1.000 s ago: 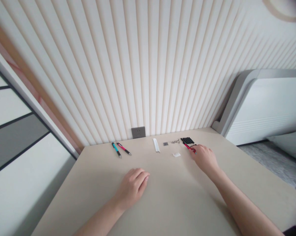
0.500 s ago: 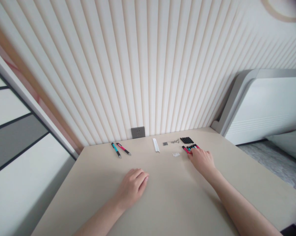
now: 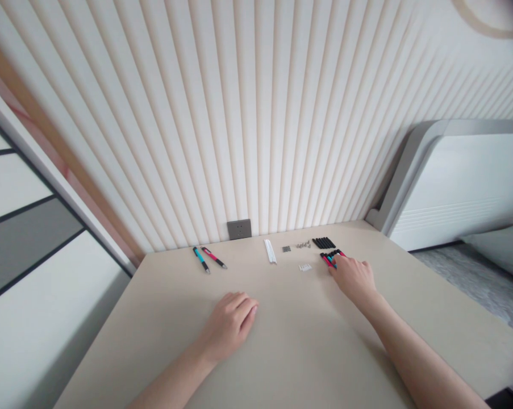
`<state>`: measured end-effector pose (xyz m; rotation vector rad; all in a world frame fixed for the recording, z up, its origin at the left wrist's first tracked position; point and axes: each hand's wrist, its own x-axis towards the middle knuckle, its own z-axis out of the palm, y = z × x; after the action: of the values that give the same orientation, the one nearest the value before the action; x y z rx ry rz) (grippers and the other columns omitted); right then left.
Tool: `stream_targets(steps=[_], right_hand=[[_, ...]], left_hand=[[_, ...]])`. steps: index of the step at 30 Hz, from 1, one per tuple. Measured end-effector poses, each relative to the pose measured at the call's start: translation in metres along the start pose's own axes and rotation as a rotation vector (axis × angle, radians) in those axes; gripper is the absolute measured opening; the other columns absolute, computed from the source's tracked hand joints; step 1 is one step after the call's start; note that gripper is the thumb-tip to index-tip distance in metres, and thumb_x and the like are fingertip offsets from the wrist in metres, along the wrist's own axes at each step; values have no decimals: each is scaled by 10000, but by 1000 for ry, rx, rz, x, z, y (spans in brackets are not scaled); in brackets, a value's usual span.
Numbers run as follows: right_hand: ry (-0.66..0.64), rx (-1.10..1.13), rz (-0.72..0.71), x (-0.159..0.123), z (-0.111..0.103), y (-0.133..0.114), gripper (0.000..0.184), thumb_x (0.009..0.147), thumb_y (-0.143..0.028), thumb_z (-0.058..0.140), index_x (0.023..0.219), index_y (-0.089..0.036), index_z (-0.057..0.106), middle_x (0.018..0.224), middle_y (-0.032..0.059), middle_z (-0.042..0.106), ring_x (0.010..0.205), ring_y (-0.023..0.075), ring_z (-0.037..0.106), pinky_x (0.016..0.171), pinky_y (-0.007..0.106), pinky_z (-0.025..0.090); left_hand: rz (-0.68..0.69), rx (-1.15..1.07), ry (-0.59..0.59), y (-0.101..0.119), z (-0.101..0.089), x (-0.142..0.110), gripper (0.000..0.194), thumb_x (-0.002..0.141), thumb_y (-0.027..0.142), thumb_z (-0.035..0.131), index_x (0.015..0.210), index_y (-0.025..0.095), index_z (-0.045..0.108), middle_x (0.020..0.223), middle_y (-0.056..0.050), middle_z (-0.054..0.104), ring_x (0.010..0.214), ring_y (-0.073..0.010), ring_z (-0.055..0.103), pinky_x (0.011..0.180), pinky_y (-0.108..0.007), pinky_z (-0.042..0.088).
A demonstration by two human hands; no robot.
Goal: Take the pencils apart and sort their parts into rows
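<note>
My right hand (image 3: 353, 277) is over a row of red and blue pen barrels (image 3: 326, 259) with black ends. Its fingers are closed at the near end of the leftmost red barrel, hiding much of the row. My left hand (image 3: 232, 324) rests on the table with its fingers curled in and nothing visible in them. Just behind the row lie several black grips (image 3: 324, 243), side by side. Small white parts (image 3: 305, 267) sit left of my right hand. Farther back are silver tips (image 3: 303, 245), small grey springs (image 3: 286, 249) and white refills (image 3: 270, 252).
A blue pen (image 3: 201, 259) and a red pen (image 3: 214, 257) lie at the back left of the beige table (image 3: 175, 318). Behind the table rises a ribbed wall (image 3: 247, 113) with a dark socket (image 3: 239, 229). A bed headboard (image 3: 461, 182) stands on the right.
My right hand has brought the red barrel toward me and then right, against the left end of the row, where it now lies alongside the others. My left hand has stayed in place.
</note>
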<state>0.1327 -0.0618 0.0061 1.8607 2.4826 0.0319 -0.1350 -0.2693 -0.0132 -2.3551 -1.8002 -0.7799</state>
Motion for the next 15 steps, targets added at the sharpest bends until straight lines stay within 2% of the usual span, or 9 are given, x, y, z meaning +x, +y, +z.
stream_targets(steps=[8, 11, 15], right_hand=[[-20, 58, 17, 0, -1, 7, 268, 912, -369, 527, 1103, -212, 631, 1016, 126, 716, 963, 296, 667, 794, 391, 416], [66, 105, 7, 5, 1, 14, 353, 926, -433, 488, 1184, -231, 619, 1099, 133, 682, 1032, 317, 630, 806, 405, 430], [204, 152, -29, 17, 11, 30, 509, 944, -536, 423, 1353, -251, 522, 1300, 143, 577, 1198, 339, 529, 929, 463, 408]], left_hand=[[4, 2, -1, 0, 0, 1, 196, 980, 173, 431, 924, 206, 615, 806, -23, 631, 765, -180, 584, 717, -323, 457], [13, 4, 8, 0, -1, 1, 196, 976, 165, 431, 928, 208, 616, 805, -23, 635, 759, -176, 585, 713, -321, 461], [17, 10, 16, 0, -1, 1, 193, 970, 163, 438, 927, 213, 620, 800, -22, 637, 754, -175, 589, 706, -317, 462]])
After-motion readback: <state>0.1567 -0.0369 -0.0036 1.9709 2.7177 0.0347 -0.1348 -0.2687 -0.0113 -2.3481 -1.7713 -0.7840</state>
